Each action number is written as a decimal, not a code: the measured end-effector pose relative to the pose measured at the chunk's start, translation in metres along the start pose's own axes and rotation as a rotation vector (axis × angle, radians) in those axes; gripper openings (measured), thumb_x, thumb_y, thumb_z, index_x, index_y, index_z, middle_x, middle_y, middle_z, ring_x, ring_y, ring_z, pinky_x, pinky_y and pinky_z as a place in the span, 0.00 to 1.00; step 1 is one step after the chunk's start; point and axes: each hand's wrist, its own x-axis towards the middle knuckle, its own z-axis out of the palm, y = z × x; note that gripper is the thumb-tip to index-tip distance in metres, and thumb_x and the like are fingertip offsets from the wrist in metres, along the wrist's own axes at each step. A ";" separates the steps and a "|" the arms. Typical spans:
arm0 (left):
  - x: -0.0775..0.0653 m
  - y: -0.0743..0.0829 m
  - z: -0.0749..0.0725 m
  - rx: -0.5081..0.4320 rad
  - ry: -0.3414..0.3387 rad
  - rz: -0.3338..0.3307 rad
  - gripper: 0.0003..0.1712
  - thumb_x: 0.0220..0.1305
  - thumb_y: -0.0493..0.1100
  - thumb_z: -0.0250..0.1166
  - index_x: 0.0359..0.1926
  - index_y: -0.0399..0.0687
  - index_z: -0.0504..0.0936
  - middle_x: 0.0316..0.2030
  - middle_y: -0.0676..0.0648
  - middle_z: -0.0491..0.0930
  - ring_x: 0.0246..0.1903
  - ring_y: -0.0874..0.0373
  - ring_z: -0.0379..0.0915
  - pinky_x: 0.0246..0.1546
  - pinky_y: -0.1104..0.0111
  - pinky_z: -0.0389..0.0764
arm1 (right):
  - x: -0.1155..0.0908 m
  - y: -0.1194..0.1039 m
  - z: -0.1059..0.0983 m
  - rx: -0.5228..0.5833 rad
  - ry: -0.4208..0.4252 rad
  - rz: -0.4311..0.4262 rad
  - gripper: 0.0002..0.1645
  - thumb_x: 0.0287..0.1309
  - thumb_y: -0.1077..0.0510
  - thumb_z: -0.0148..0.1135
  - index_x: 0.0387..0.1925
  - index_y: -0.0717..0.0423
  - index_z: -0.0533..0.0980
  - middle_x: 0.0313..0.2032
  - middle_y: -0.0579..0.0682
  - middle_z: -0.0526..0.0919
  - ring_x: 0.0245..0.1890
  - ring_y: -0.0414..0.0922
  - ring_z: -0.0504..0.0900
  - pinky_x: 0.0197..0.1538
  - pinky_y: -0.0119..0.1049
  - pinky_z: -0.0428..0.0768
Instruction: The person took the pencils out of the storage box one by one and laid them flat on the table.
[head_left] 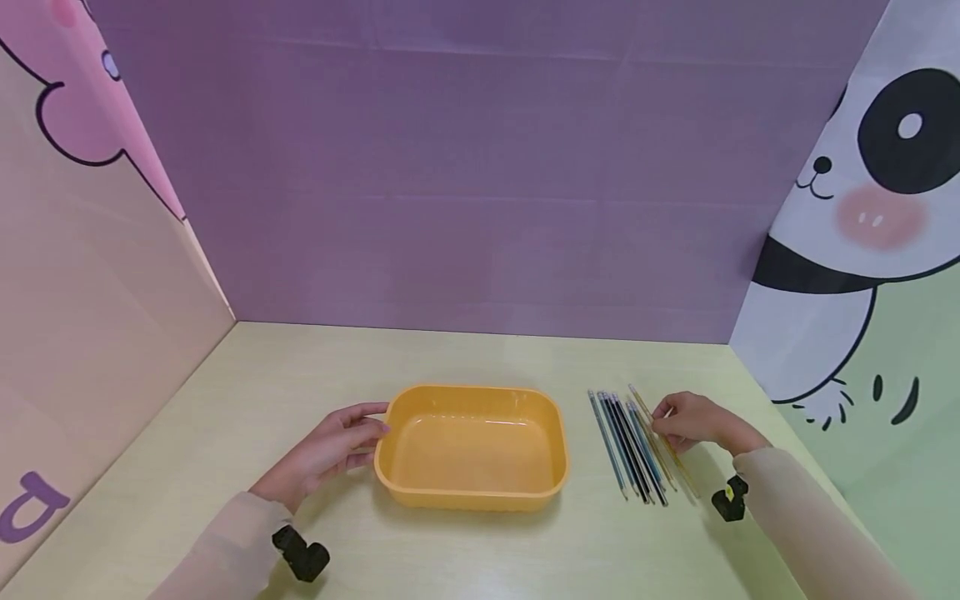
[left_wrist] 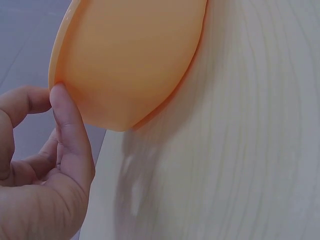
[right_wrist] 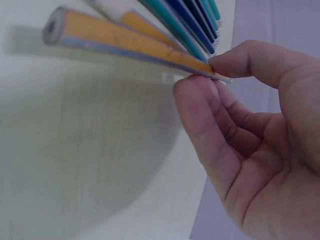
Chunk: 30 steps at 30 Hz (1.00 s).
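A yellow-orange plastic tray [head_left: 471,462] sits on the table. My left hand [head_left: 330,450] pinches its left rim between thumb and finger, and the left wrist view shows the thumb [left_wrist: 72,130] on the inner side of the tray wall [left_wrist: 135,55]. On the right, my right hand [head_left: 697,418] pinches a yellow pencil [right_wrist: 120,44] near its far end; the pencil's blunt end points toward the right wrist camera. Just left of it lie several pencils [head_left: 626,446] side by side, in blue, black and yellow.
The light wood-grain table [head_left: 315,367] meets a purple back panel [head_left: 480,208]. A pale panel [head_left: 112,292] stands at the left, and a green one with a panda picture [head_left: 892,358] at the right. The pencils lie between the tray and the right panel.
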 end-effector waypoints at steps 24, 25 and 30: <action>0.000 0.000 -0.003 0.008 -0.001 -0.006 0.36 0.72 0.41 0.61 0.73 0.30 0.58 0.46 0.43 0.79 0.40 0.56 0.79 0.42 0.69 0.84 | 0.004 0.008 0.008 -0.007 0.057 0.050 0.11 0.63 0.60 0.59 0.40 0.65 0.74 0.22 0.50 0.77 0.22 0.42 0.74 0.28 0.37 0.81; 0.000 0.000 -0.003 0.010 -0.003 -0.010 0.36 0.72 0.42 0.61 0.73 0.30 0.58 0.46 0.43 0.79 0.40 0.56 0.79 0.42 0.69 0.84 | 0.004 0.008 0.009 -0.017 0.064 0.045 0.10 0.64 0.59 0.59 0.40 0.65 0.74 0.21 0.50 0.76 0.21 0.42 0.73 0.27 0.36 0.80; 0.000 0.002 -0.006 0.030 -0.034 -0.009 0.37 0.72 0.44 0.61 0.72 0.29 0.59 0.48 0.42 0.81 0.42 0.53 0.80 0.44 0.66 0.84 | 0.003 0.009 0.013 -0.119 0.118 0.017 0.11 0.67 0.58 0.57 0.41 0.64 0.74 0.19 0.48 0.75 0.19 0.42 0.73 0.26 0.36 0.78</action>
